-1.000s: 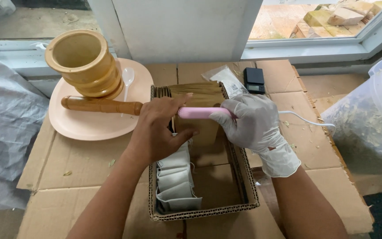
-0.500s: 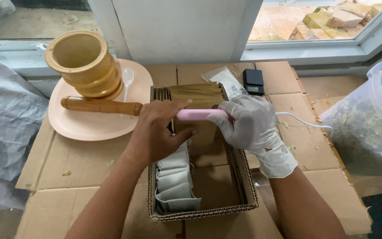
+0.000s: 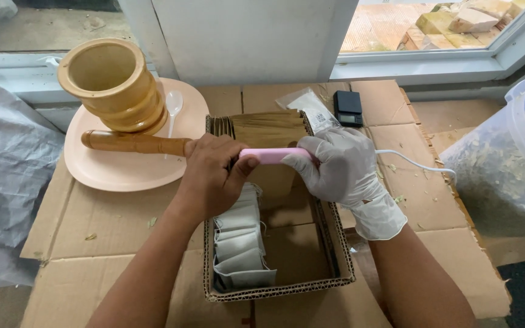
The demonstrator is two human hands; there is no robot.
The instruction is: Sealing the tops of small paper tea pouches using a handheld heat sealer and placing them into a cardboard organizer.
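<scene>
**Camera placement: one head-worn view**

A single camera, worn on the person's head, looks steeply down and forward over both forearms, which enter from the bottom edge. It sits close: the left hand (image 3: 214,176) and the gloved right hand (image 3: 341,167) fall near frame centre, above the open cardboard box (image 3: 335,243). The view faces a wall and window sill along the top edge, with the pink plate (image 3: 123,173) at upper left and a clear plastic tub (image 3: 518,164) cut off at the right edge. There is no second view, so no shared area.
</scene>
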